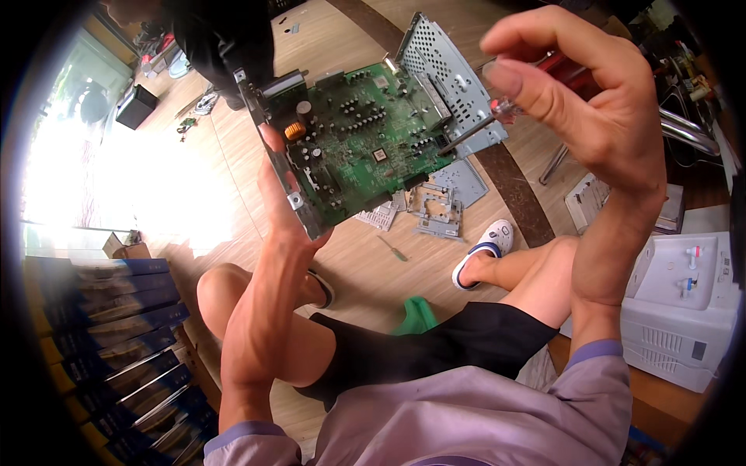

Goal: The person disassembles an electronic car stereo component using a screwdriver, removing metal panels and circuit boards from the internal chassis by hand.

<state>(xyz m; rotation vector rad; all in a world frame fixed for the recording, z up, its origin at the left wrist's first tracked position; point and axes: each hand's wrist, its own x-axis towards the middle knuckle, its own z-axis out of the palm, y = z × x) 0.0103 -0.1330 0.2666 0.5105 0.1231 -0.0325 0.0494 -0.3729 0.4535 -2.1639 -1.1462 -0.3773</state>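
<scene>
Head view: our left hand grips the green circuit board mid-air; our right hand pinches a screwdriver, tip at its metal frame. Removed metal parts lie on the floor; we judge disassembly partly done.

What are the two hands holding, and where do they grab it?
The left hand holds the green circuit board by its metal-framed edge. The right hand holds a screwdriver by its red handle, tip against the board.
</scene>
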